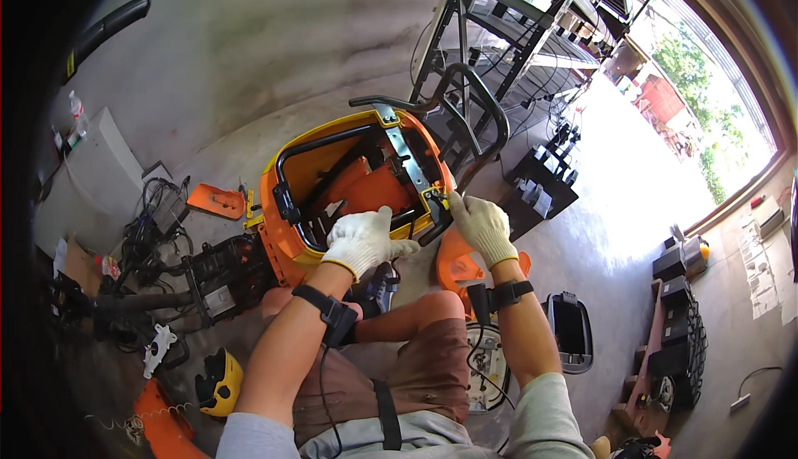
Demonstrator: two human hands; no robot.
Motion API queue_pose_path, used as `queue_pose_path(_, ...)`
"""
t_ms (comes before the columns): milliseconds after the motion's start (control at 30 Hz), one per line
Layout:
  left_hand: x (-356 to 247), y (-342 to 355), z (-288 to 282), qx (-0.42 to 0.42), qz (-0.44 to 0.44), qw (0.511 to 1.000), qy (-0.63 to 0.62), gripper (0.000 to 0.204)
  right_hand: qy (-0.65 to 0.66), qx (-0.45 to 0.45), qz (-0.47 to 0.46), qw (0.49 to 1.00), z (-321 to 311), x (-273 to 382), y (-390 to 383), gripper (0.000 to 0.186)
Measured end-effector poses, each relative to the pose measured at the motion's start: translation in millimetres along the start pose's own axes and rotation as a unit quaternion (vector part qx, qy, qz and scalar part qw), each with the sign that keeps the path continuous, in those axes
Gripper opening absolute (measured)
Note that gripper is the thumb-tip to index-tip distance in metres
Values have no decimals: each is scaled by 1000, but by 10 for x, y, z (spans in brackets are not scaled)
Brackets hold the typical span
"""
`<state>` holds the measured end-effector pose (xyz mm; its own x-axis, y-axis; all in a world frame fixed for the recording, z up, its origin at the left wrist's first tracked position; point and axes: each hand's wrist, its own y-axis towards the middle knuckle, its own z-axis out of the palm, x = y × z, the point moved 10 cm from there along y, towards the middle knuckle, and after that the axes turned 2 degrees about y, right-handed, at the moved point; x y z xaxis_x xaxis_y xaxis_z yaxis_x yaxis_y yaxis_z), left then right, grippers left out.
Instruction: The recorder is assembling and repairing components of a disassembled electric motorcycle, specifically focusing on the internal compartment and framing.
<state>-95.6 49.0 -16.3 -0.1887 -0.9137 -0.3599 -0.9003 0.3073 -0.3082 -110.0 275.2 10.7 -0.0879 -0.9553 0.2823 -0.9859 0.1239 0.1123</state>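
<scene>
In front of me stands an orange and yellow machine body [268,197], its top open, with a black tube frame round the rim. Across its right side runs a grey metal bar [405,157]. My right hand [482,225], in a white knit glove, is closed at the near right corner, by a yellow bracket [434,196]; what its fingertips grip is hidden. My left hand [362,239], gloved too, lies over the near rim with thumb and forefinger apart; its other fingers are partly hidden. A bent black handlebar [490,106] rises behind the body.
Orange covers [218,200] lie left of the body, near a black motor-like unit [223,280] and tangled cables [150,239]. A yellow and black part [220,382] is on the floor. To the right are a black tray [570,332] and a black box [539,189]; behind stands a metal rack [499,27].
</scene>
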Motion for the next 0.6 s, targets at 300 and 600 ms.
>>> queue_pose_path(300,10,61,16,-1,0,1000,-8,83,-1,3,77,997,2,-8,-100,69)
queue_pose_path(600,17,109,47,-7,3,1000,-7,80,-33,-39,120,991,64,113,-323,67)
